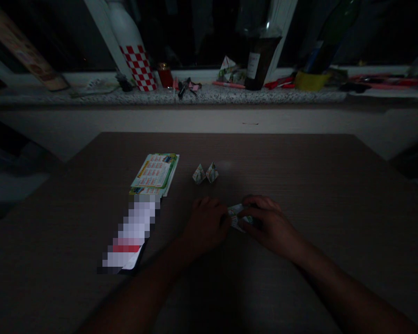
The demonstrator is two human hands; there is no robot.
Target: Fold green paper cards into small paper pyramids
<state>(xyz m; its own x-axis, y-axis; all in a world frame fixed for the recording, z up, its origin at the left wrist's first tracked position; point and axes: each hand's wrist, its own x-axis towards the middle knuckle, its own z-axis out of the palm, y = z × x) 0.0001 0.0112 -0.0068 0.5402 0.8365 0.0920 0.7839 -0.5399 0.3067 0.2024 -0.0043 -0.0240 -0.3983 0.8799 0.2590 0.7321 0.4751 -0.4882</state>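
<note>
Two hands worked a small paper piece on a dim wooden table.

The brown table (pixel 299 176) filled the view, with a cluttered stone windowsill (pixel 230 96) beyond it carrying a red-and-white checked bottle (pixel 137 65) and a dark wine bottle (pixel 259 60). A stack of printed leaflets (pixel 156 174) lay left of centre. The left hand (pixel 205 225) and right hand (pixel 268 225) met near the table's middle, fingers curled and pinched on a folded printed paper piece (pixel 237 215) held between them, low over the tabletop. Just beyond it stood two small folded paper shapes (pixel 205 173), side by side and touching.
</note>
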